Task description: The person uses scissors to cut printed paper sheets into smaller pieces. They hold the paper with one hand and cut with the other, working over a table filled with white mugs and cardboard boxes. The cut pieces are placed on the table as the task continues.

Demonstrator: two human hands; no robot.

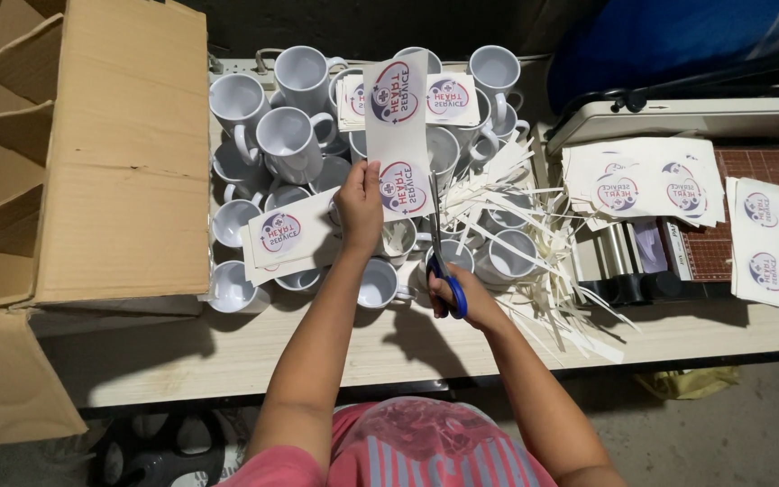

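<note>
The left hand (pixel 360 200) pinches a printed paper strip (pixel 396 135) upright above the white mugs (pixel 290 135), keeping it taut for the blades. The right hand (pixel 462 298) is closed through the blue scissors (pixel 441 257), cutting along the strip's right edge, so offcuts (pixel 534 261) pile right of the mugs.

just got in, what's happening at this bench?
A person is cutting printed paper. The left hand holds up a tall strip of printed paper carrying two round designs, while the right hand works blue-handled scissors along the strip's right edge. Below sit many white mugs with thin paper offcuts piled over them. Cut prints are stacked to the right; an open cardboard box stands left.
</note>
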